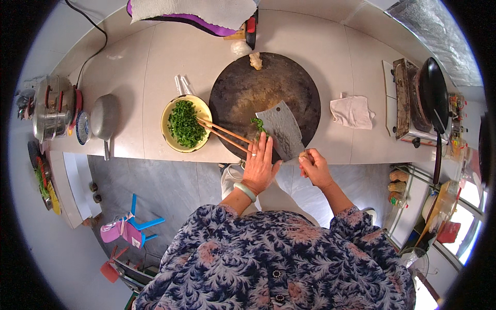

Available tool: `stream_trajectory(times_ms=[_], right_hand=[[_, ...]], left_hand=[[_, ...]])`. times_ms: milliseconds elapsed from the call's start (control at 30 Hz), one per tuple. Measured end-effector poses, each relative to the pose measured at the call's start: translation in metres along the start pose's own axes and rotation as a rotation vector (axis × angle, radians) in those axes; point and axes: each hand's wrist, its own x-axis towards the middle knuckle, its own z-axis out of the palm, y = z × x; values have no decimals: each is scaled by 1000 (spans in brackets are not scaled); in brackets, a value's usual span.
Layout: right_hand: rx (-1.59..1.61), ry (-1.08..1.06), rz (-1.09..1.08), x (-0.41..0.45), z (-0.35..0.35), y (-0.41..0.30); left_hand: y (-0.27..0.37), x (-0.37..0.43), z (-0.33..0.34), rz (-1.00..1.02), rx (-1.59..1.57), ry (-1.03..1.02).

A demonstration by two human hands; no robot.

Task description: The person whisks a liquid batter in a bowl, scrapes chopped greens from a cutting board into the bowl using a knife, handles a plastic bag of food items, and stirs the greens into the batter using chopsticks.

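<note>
My right hand is closed around the handle of a metal cleaver, whose broad blade lies tilted over the front of a round, dark chopping board. Fingers extended, my left hand is at the board's front edge beside the blade. A little chopped green herb shows between its fingertips and the blade. Wooden chopsticks run from a yellow enamel bowl to the left hand; whether it grips them cannot be told. Chopped greens fill much of the bowl. A piece of ginger sits at the board's far edge.
A cloth lies right of the board, with a gas stove and black wok farther right. Left of the bowl are a grey pan, a patterned dish and a steamer pot. Behind the board is a plastic-wrapped bundle.
</note>
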Motion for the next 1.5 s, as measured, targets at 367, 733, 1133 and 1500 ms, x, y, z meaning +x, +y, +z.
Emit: stream_trajectory(times_ms=[367, 733, 1133, 1500], right_hand=[[0, 48, -5, -7, 12, 4], [19, 96, 0, -27, 56, 22], [245, 137, 53, -59, 66, 20], [243, 202, -77, -89, 104, -52]], left_hand=[[4, 51, 17, -232, 132, 171], [6, 47, 15, -183, 53, 152], [29, 49, 14, -10, -108, 164], [42, 52, -70, 109, -47, 216]])
